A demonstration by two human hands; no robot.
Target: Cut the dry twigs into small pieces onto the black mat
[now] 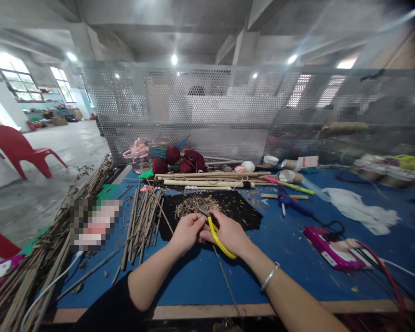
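Note:
Yellow-handled scissors (218, 238) are gripped in my right hand (231, 232), their dark blades pointing up and left over a heap of short cut stalk pieces (202, 203). Pressed close to it, my left hand (188, 232) has its fingers pinched together at a thin dry stalk (224, 276), which runs from under both hands down to the table's front edge. The exact point of the pinch is hidden by the fingers. Beneath the heap lies a black cloth (251, 217). Left of my left hand rests a bundle of cut brown sticks (141, 226).
Long dry branches (51, 258) fill the table's left side. Across the back are bamboo rods (210, 176), dark red yarn balls (173, 155) and a perforated metal screen (207, 115). To the right are a blue glue gun (290, 203), a purple power strip (334, 251) and a plastic bag (359, 207).

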